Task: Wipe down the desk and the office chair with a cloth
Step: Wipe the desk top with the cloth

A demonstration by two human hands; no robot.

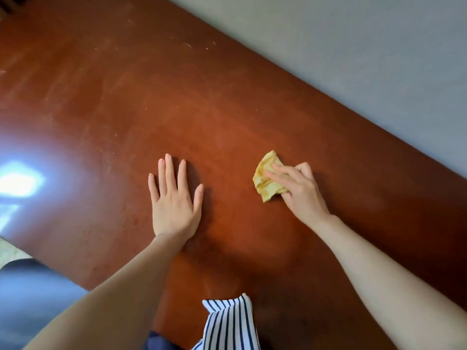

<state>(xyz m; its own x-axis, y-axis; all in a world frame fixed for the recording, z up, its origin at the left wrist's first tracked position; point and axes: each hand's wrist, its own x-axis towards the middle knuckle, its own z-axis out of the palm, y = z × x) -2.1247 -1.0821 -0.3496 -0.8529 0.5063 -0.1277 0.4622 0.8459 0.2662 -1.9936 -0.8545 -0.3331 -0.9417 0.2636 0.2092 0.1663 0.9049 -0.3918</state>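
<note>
Two hands are placed on the worktop (227,109), a red-brown board that runs diagonally across the view from upper left to lower right. The cloth (262,185), yellow and crumpled, is located on the worktop right of centre, partly under the right hand (302,192). Its long axis is directed roughly away from the person, toward the wall (353,46). A pointed corner is turned to the far side and a shorter fold to the near side. The cloth is well apart from the rear edge of the worktop.

Right grip: two fingers (279,170) are laid nearly straight across the top of the cloth, the remaining fingers are curled behind it, and the thumb lies at its near edge. The cloth is thus pinched and pressed onto the surface, and it protrudes to the left of the hand.

Left grip: nothing is held. The left hand (174,203) is laid flat, palm down, with fingers straight and slightly spread, pointing away from the person. It is near the cloth but not touching it; bare surface lies between them.

Pale dust streaks are visible on the far left part of the worktop. A bright glare (20,183) is reflected at its left edge. A striped garment (230,324) overhangs the near edge.
</note>
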